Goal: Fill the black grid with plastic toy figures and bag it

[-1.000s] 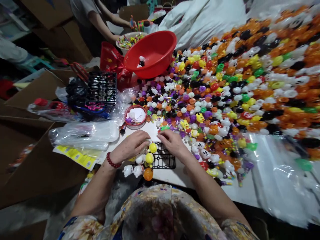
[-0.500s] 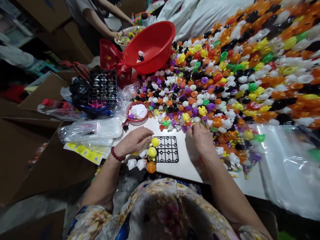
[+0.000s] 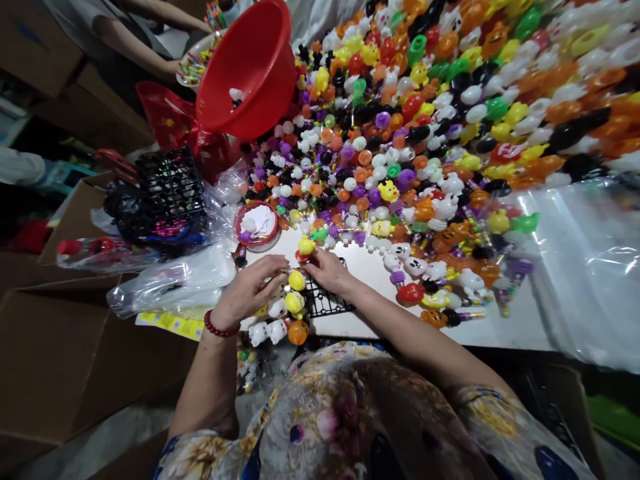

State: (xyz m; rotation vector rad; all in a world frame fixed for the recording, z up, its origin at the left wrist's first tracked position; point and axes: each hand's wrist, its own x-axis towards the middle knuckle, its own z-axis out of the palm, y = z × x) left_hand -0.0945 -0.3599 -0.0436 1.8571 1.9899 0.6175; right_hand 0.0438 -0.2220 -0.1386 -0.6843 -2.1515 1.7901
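Note:
My right hand (image 3: 327,272) pinches a small yellow toy figure (image 3: 306,245) with a red part beneath it, over the far left side of a black grid rack (image 3: 330,304). That rack lies on the white table, partly covered by my hand and forearm. My left hand (image 3: 254,288), with a dark red bead bracelet at the wrist, has its fingers stretched out beside the rack's left part. Near its fingertips stand yellow toy heads (image 3: 295,303), an orange one (image 3: 298,332) and white figures (image 3: 277,331). Whether the left fingers touch them I cannot tell.
A big heap of colourful plastic toys (image 3: 400,160) fills the back and right. A red basin (image 3: 250,73) stands behind a small red basket (image 3: 256,223). Clear plastic bags (image 3: 590,267) lie right; cardboard boxes (image 3: 45,360) sit left. Another person's arm (image 3: 140,50) is at the back.
My right hand has moved left from the heap's edge to the rack, bringing the yellow toy figure. My left hand stays by the rack with its fingers more spread. The view has shifted.

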